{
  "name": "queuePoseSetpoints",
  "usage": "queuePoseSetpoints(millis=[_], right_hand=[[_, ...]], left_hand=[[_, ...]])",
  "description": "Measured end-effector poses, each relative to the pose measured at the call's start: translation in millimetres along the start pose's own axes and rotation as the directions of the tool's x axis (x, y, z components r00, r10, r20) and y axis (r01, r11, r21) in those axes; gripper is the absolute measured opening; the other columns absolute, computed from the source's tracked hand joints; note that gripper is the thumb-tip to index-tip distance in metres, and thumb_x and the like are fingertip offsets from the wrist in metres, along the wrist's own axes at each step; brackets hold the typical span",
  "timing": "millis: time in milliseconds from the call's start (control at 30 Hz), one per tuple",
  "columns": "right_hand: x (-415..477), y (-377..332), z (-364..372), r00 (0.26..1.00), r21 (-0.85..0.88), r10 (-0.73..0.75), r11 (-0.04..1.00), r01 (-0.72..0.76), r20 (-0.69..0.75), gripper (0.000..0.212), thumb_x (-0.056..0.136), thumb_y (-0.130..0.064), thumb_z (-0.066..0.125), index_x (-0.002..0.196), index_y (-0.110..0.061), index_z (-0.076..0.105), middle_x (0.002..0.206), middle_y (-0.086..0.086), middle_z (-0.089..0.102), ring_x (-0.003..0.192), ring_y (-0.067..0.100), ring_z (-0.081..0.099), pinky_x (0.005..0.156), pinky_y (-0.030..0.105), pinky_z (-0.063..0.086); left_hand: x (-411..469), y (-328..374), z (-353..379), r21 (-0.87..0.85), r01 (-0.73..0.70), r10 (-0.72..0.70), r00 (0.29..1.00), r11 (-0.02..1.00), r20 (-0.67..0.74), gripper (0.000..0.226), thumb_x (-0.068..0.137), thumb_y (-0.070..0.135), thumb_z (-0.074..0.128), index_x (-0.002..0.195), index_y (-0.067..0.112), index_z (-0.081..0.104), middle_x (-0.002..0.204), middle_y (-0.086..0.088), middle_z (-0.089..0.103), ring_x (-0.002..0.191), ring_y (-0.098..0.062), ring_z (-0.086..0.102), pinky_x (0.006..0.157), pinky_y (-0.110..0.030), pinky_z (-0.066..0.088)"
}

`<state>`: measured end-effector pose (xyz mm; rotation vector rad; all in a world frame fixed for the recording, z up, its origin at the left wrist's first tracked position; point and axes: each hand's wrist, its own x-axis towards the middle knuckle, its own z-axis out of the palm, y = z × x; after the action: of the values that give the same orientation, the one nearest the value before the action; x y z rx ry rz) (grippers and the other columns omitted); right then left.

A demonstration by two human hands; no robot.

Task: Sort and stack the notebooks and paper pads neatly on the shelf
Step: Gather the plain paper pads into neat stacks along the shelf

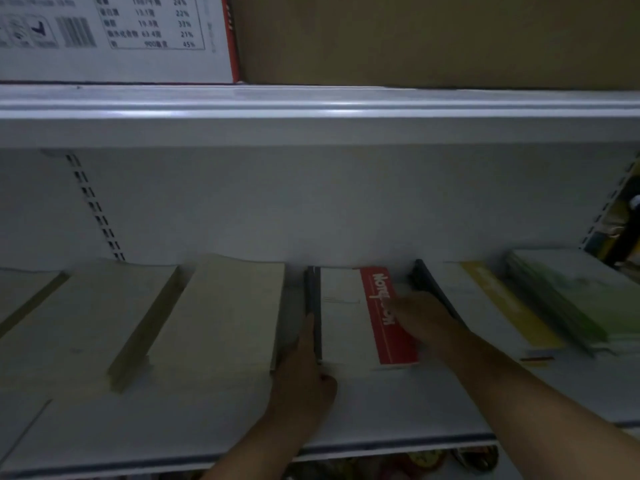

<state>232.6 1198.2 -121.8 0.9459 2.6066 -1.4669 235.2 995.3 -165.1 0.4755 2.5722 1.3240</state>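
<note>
A white notebook stack [343, 320] with a red "NOTEBOOK" band lies flat in the middle of the white shelf [381, 410]. My left hand [304, 368] presses against the stack's dark left edge, fingers straight along it. My right hand [426, 317] rests palm down on the red band and on the stack's right side, next to a dark divider [433, 285]. Beige paper pads [225, 313] lie in stacks to the left. A white pad with a yellow stripe [498, 306] and a green-covered stack [568, 296] lie to the right.
More beige pads [86, 323] fill the shelf's left part. The upper shelf [311, 112] hangs close above, carrying a printed white carton [114, 36] and a brown cardboard box [433, 36]. Slotted uprights run down the back panel. Colourful goods show below the shelf edge.
</note>
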Motion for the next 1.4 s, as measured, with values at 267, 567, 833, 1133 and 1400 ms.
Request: queuePoseSetpoints(millis=[267, 567, 833, 1133, 1400], right_hand=[[-10.7, 21.0, 2.0, 0.981, 0.169, -0.185, 0.97, 0.174, 0.052, 0.026, 0.098, -0.024, 0.047, 0.113, -0.015, 0.067, 0.094, -0.001, 0.071, 0.084, 0.014, 0.069, 0.077, 0.03, 0.055], [-3.9, 16.7, 13.0, 0.983, 0.149, -0.184, 0.972, 0.18, 0.015, 0.032, 0.102, -0.024, 0.036, 0.122, -0.016, 0.06, 0.105, 0.008, 0.067, 0.086, 0.022, 0.065, 0.072, 0.024, 0.051], [-10.4, 18.4, 4.6, 0.978, 0.417, -0.174, 0.902, 0.113, 0.113, 0.02, 0.098, -0.011, 0.045, 0.1, -0.013, 0.065, 0.096, 0.007, 0.07, 0.083, 0.021, 0.068, 0.07, 0.028, 0.053], [3.6, 24.4, 8.9, 0.983, 0.513, -0.109, 0.858, 0.018, 0.149, 0.019, 0.096, -0.016, 0.05, 0.104, -0.009, 0.066, 0.1, 0.012, 0.072, 0.091, 0.03, 0.069, 0.089, 0.044, 0.053], [11.7, 17.8, 16.2, 0.984, 0.408, -0.127, 0.911, 0.066, 0.124, 0.033, 0.095, -0.004, 0.041, 0.089, -0.027, 0.065, 0.091, 0.003, 0.071, 0.083, 0.024, 0.07, 0.083, 0.042, 0.056]], left_hand=[[5.0, -2.7, 7.4, -0.072, 0.064, -0.07, 0.995, 0.995, -0.076, 0.087, 0.072, 0.002, 0.054, 0.142, 0.04, 0.019, 0.106, 0.003, 0.06, 0.092, -0.014, 0.06, 0.074, -0.025, 0.053], [4.4, 21.3, -5.8, -0.183, 0.16, -0.158, 0.987, 0.97, 0.029, 0.071, 0.084, -0.007, 0.048, 0.131, 0.044, 0.033, 0.09, 0.022, 0.051, 0.076, 0.002, 0.053, 0.056, -0.002, 0.042], [37.1, 52.4, -25.7, -0.509, 0.423, -0.392, 0.903, 0.75, 0.175, 0.023, 0.084, 0.008, 0.062, 0.107, 0.003, 0.062, 0.083, -0.008, 0.062, 0.069, -0.02, 0.058, 0.055, -0.022, 0.046], [59.8, 60.7, -30.5, -0.472, 0.439, -0.421, 0.895, 0.765, 0.149, 0.016, 0.091, 0.011, 0.055, 0.106, 0.006, 0.057, 0.079, -0.003, 0.05, 0.068, -0.017, 0.046, 0.056, -0.023, 0.036], [78.7, 54.5, -27.3, -0.555, 0.418, -0.439, 0.893, 0.72, 0.102, 0.025, 0.095, 0.022, 0.052, 0.102, 0.001, 0.065, 0.087, -0.012, 0.058, 0.078, -0.027, 0.053, 0.068, -0.031, 0.042]])
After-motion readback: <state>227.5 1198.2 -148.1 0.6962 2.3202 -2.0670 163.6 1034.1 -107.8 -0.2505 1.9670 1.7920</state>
